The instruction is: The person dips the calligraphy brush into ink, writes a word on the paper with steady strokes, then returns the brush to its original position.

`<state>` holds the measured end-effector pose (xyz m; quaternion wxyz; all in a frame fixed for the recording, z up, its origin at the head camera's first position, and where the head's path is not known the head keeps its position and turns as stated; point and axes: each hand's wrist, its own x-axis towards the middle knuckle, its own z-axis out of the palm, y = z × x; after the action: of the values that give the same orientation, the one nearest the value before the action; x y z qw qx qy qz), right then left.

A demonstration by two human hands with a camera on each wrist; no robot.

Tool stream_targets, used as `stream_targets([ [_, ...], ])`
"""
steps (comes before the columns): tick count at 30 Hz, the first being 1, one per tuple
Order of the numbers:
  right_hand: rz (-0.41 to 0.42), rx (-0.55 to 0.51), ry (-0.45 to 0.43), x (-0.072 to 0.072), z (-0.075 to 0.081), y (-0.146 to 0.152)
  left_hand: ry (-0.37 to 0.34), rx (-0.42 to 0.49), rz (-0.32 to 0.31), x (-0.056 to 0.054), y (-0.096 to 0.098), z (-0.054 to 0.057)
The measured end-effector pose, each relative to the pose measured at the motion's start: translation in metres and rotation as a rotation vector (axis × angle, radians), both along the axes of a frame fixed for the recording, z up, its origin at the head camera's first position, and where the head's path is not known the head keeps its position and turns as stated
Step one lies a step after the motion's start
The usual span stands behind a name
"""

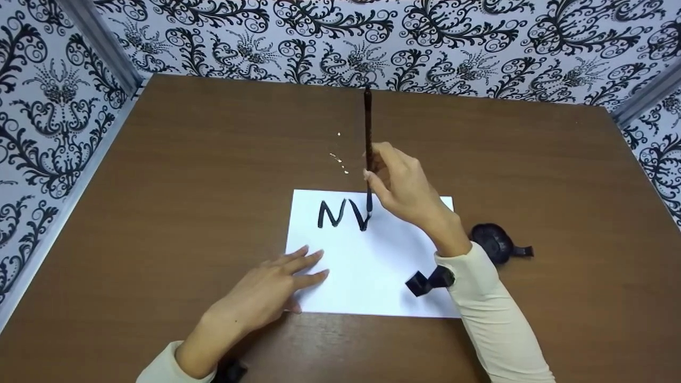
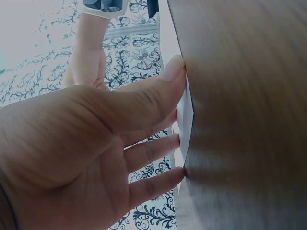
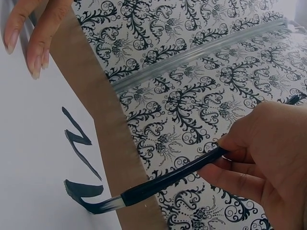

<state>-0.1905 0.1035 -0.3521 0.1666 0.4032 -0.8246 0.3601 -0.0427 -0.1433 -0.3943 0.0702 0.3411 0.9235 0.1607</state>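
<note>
A dark brush point(image 1: 368, 127) stands nearly upright in my right hand point(image 1: 401, 183), pinched between thumb and fingers. Its wet tip touches the white paper point(image 1: 362, 276) near the top edge. Black painted strokes point(image 1: 331, 214) there form an N shape, followed by a V-like mark point(image 1: 363, 227) where the bristles rest. In the right wrist view the bristles point(image 3: 108, 205) bend against the sheet at the end of the thick black stroke. My left hand point(image 1: 271, 287) lies with spread fingers over the paper's lower left edge, fingertips pressing on it; the left wrist view shows the thumb point(image 2: 168, 81) at the edge.
A black, round inkwell-like dish point(image 1: 492, 243) with a short handle sits right of the paper, close to my right sleeve point(image 1: 495, 303). Small pale flecks point(image 1: 339, 159) lie on the brown table point(image 1: 186, 159) beyond the sheet. Patterned walls point(image 1: 340, 42) border the table.
</note>
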Motion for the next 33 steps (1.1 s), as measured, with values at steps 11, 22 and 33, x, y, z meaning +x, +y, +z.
stream_targets([
  [11,-0.007,-0.023,0.023,-0.0038,-0.0014,0.0018,0.008,0.004,-0.005,0.0004,-0.0006,0.0005],
  [22,-0.037,-0.043,0.016,-0.0071,-0.0046,0.0050,-0.009,0.000,-0.004,0.0004,-0.0004,0.0007],
  [33,-0.067,-0.056,0.020,-0.0096,-0.0058,0.0082,0.005,0.015,-0.015,0.0003,-0.0007,0.0009],
])
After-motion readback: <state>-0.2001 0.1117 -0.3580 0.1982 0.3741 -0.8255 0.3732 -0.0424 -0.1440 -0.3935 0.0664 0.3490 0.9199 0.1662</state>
